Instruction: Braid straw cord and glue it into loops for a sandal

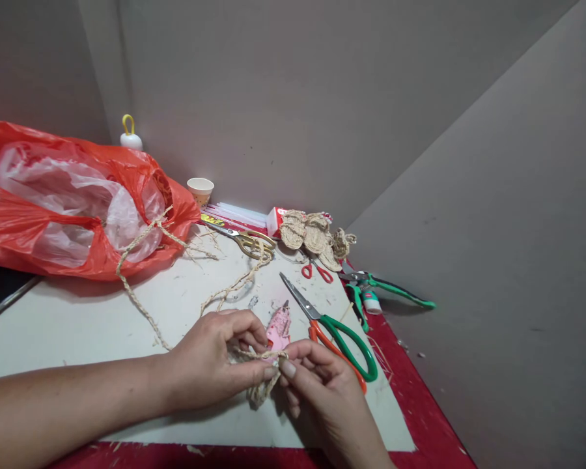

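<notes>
My left hand (215, 361) pinches a braided straw cord (262, 393) between thumb and fingers, over the near part of the white board. Close beside it, my right hand (322, 391) grips the end of the same cord with thumb and forefinger. A small loop of braid hangs below the fingertips. Behind my left hand, more braid (234, 286) runs across the board. A pink glue gun (279, 324) lies just beyond my hands, partly hidden by them. Scissors with green and orange handles (314, 312) lie to the right, beside my right hand.
A red plastic bag (127, 166) fills the left side, with a braid hanging over it. Gold-handled scissors (247, 242), a paper cup (200, 190), several woven straw pieces (293, 229) and small red-handled scissors (323, 273) lie farther back. Green-handled pliers (398, 291) rest by the right wall.
</notes>
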`<state>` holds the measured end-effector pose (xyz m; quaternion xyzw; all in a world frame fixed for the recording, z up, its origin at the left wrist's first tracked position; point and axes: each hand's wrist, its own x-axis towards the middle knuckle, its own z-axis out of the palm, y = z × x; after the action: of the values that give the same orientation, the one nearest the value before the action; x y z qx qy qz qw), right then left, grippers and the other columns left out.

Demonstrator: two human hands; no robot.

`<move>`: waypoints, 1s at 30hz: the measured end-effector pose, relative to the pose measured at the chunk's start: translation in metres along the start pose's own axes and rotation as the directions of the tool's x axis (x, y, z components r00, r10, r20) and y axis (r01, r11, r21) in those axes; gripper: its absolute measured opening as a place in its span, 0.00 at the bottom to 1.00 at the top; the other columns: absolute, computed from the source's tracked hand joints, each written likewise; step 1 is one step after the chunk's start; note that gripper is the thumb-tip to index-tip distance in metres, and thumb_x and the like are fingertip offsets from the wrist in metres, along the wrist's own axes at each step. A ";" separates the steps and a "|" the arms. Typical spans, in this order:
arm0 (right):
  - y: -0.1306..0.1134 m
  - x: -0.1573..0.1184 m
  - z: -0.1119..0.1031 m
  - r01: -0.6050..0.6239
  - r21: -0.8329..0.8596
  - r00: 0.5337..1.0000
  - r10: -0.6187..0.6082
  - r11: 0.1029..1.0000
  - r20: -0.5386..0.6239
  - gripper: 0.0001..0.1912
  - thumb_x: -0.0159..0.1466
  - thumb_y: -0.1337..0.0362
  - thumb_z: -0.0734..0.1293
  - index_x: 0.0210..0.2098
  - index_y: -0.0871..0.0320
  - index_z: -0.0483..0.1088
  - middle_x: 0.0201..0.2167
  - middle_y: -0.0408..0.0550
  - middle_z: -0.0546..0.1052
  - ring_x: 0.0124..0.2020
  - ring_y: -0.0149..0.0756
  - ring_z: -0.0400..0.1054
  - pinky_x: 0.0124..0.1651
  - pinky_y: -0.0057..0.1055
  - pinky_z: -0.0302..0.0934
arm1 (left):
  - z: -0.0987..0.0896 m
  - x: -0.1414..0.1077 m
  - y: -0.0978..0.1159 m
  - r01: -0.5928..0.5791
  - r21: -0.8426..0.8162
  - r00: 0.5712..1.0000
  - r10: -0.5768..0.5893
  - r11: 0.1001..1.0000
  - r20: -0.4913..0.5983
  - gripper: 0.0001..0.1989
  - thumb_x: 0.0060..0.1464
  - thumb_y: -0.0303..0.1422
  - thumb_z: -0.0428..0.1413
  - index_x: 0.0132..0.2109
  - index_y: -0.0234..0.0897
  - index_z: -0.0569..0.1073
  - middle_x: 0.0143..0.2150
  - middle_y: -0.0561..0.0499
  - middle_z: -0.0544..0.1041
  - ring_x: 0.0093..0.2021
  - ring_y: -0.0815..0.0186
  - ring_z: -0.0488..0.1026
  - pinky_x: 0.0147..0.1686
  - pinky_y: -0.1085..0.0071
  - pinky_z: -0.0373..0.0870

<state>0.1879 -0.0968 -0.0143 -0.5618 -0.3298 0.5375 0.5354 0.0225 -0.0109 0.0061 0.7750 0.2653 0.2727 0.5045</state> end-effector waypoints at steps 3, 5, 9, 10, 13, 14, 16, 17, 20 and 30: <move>-0.004 -0.001 0.004 -0.004 0.042 1.000 0.004 0.999 -0.006 0.15 0.52 0.57 0.74 0.26 0.61 0.69 0.16 0.39 0.70 0.13 0.20 0.57 0.17 0.18 0.53 | 0.002 -0.003 -0.001 -0.162 0.234 0.983 0.178 0.959 -0.050 0.07 0.47 0.34 0.61 0.33 0.35 0.74 0.29 0.51 0.76 0.32 0.68 0.70 0.35 0.73 0.64; -0.005 -0.002 0.007 -0.006 0.075 1.000 0.006 0.997 -0.001 0.15 0.52 0.57 0.74 0.26 0.61 0.69 0.17 0.39 0.70 0.14 0.21 0.57 0.17 0.19 0.53 | 0.005 -0.004 -0.002 -0.227 0.283 0.967 0.250 0.932 -0.046 0.04 0.51 0.32 0.59 0.34 0.36 0.75 0.28 0.52 0.76 0.31 0.69 0.70 0.35 0.73 0.63; -0.007 -0.004 0.012 -0.002 0.083 1.000 0.003 0.997 -0.009 0.14 0.53 0.58 0.74 0.27 0.61 0.69 0.18 0.40 0.71 0.15 0.21 0.58 0.18 0.19 0.54 | 0.008 -0.005 -0.005 -0.261 0.274 0.957 0.285 0.926 -0.049 0.06 0.56 0.28 0.54 0.34 0.36 0.77 0.26 0.52 0.77 0.28 0.71 0.70 0.33 0.75 0.64; -0.007 -0.004 0.012 -0.002 0.071 1.000 0.003 0.997 -0.011 0.14 0.53 0.57 0.74 0.27 0.61 0.69 0.18 0.40 0.71 0.15 0.21 0.58 0.18 0.19 0.55 | 0.008 -0.005 -0.005 -0.275 0.266 0.954 0.297 0.924 -0.047 0.08 0.56 0.28 0.53 0.34 0.36 0.77 0.26 0.52 0.77 0.28 0.71 0.70 0.33 0.75 0.64; -0.005 -0.004 0.009 0.025 0.010 0.999 -0.025 1.000 -0.031 0.14 0.52 0.57 0.74 0.28 0.61 0.72 0.18 0.41 0.71 0.16 0.23 0.60 0.19 0.20 0.57 | 0.007 -0.005 -0.005 -0.304 0.232 0.946 0.322 0.924 -0.044 0.09 0.57 0.27 0.52 0.36 0.37 0.78 0.25 0.51 0.78 0.27 0.71 0.71 0.33 0.75 0.65; -0.004 -0.004 0.008 0.047 -0.023 0.998 -0.048 0.999 -0.033 0.13 0.52 0.57 0.74 0.30 0.61 0.73 0.18 0.41 0.71 0.16 0.24 0.61 0.19 0.21 0.58 | 0.006 -0.005 -0.005 -0.303 0.220 0.946 0.321 0.927 -0.048 0.09 0.57 0.26 0.53 0.37 0.37 0.79 0.26 0.51 0.78 0.28 0.71 0.71 0.34 0.75 0.66; -0.003 -0.004 0.006 0.107 -0.107 0.993 -0.112 0.988 -0.033 0.13 0.52 0.57 0.74 0.33 0.60 0.76 0.17 0.42 0.72 0.18 0.26 0.63 0.21 0.22 0.61 | 0.006 -0.004 -0.003 -0.294 0.184 0.949 0.309 0.938 -0.061 0.10 0.56 0.25 0.53 0.39 0.38 0.79 0.28 0.51 0.79 0.28 0.70 0.72 0.34 0.75 0.66; -0.003 -0.005 0.006 0.139 -0.154 0.989 -0.145 0.978 -0.032 0.13 0.53 0.58 0.73 0.34 0.59 0.77 0.17 0.43 0.72 0.19 0.27 0.64 0.22 0.22 0.62 | 0.006 -0.004 -0.003 -0.286 0.162 0.952 0.299 0.944 -0.065 0.10 0.56 0.25 0.53 0.40 0.38 0.79 0.28 0.51 0.79 0.29 0.70 0.72 0.34 0.75 0.67; -0.003 -0.007 0.006 0.209 -0.250 0.974 -0.223 0.945 -0.028 0.11 0.54 0.60 0.72 0.36 0.57 0.79 0.20 0.45 0.75 0.21 0.30 0.68 0.24 0.24 0.65 | 0.007 -0.004 0.000 -0.256 0.104 0.962 0.264 0.961 -0.065 0.10 0.57 0.26 0.53 0.39 0.38 0.79 0.28 0.52 0.80 0.29 0.71 0.73 0.35 0.75 0.67; -0.004 -0.009 0.004 0.417 -0.506 0.887 -0.460 0.755 0.044 0.09 0.57 0.65 0.70 0.38 0.52 0.79 0.29 0.47 0.80 0.27 0.36 0.73 0.31 0.28 0.69 | 0.011 -0.009 0.003 -0.065 -0.026 0.993 0.062 0.998 -0.101 0.09 0.55 0.27 0.54 0.38 0.36 0.79 0.32 0.50 0.80 0.33 0.69 0.74 0.36 0.74 0.68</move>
<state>0.1833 -0.1036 -0.0071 -0.6100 -0.5575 0.2687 0.4948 0.0246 -0.0253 0.0038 0.7610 0.2615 0.3308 0.4930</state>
